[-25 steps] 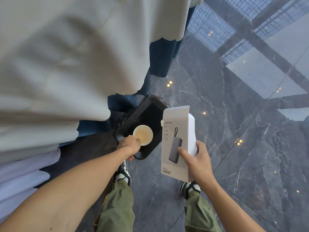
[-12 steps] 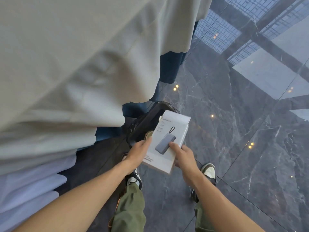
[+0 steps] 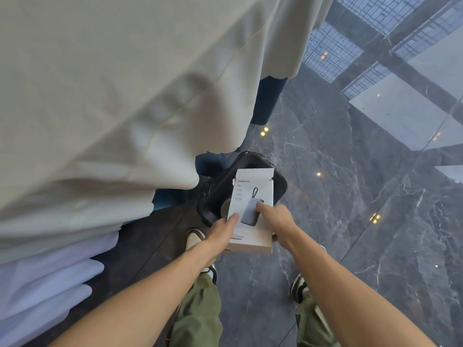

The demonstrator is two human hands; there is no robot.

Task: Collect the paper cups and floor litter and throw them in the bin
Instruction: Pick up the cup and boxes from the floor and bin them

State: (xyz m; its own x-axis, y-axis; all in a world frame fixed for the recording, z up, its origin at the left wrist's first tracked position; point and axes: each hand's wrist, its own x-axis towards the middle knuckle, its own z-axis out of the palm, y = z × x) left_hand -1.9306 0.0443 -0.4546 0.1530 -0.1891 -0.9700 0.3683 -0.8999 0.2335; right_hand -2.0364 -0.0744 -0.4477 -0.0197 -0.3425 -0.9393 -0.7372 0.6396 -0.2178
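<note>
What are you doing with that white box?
A person is holding a white cardboard box over a black bin on the dark marble floor. The left hand and the right hand each grip one side of it. A paper cup peeks out from under the box, inside the bin. The box hasn't been dropped in yet.

Both bare forearms reach from the bottom of the frame toward its centre. The left hand and right hand grip a white box from either side, thumbs pressed on its printed face, fingers underneath.
</note>
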